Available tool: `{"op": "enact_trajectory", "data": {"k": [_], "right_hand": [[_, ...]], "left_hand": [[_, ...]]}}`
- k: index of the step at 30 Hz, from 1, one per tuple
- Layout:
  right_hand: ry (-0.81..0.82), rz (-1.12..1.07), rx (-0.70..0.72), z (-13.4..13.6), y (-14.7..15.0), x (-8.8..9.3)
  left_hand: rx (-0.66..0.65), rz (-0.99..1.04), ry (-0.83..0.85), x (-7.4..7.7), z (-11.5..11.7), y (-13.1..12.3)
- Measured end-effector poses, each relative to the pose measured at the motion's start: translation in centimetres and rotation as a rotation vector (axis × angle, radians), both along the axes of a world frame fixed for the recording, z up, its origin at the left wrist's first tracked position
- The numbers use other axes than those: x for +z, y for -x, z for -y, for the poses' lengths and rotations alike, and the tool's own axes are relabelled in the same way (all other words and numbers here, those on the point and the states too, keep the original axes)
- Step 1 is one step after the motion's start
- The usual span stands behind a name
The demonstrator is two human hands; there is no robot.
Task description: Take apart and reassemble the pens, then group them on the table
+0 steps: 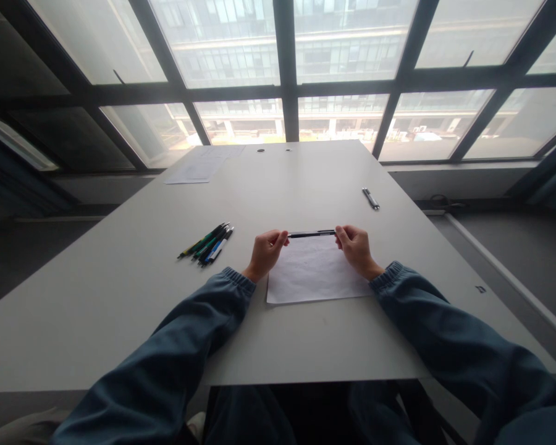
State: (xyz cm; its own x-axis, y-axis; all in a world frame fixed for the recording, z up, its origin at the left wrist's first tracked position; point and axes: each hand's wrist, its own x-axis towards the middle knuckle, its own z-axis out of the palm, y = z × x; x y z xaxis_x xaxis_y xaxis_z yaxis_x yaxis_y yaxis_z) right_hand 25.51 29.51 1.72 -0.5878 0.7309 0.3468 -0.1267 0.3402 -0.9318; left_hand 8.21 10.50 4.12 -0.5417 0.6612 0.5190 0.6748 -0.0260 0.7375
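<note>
Pen (pixel 311 233): dark and slim, held level above the far edge of the sheet, stretched between the two hands; no brand or print on its barrel can be read.
Left hand (pixel 267 250): curled into a loose fist, fingertips pinching the pen's left end; a blue sleeve runs back from the wrist.
Right hand (pixel 354 246): likewise curled, fingers gripping the pen's right end, the heel of the hand over the sheet's right edge.
Sheet (pixel 312 275): white paper lying flat on the table just in front of the person, between the two forearms; only faint marks show on it, too pale to read.
Table (pixel 120 296): wide, pale grey, reaching away to the windows.
Bundle of pens (pixel 207 243): several lying side by side to the left of the left hand, green, black and blue barrels, apart from the sheet; any lettering is too small to tell.
Lone pen (pixel 371 198): silvery, lying on the table beyond the right hand, well apart from it.
Far papers (pixel 204 164): pale sheets at the table's far left corner; whether they carry writing cannot be told.
Windows (pixel 287 74): dark-framed panes, office buildings outside.
</note>
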Motion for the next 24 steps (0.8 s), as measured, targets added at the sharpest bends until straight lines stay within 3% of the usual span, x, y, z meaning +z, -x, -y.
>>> {"op": "enact_trajectory", "data": {"k": [24], "right_hand": [[-0.039,0.046,-0.016,0.1,-0.07,0.23]], "left_hand": [[-0.013,0.004,0.011,0.01,-0.02,-0.06]]}}
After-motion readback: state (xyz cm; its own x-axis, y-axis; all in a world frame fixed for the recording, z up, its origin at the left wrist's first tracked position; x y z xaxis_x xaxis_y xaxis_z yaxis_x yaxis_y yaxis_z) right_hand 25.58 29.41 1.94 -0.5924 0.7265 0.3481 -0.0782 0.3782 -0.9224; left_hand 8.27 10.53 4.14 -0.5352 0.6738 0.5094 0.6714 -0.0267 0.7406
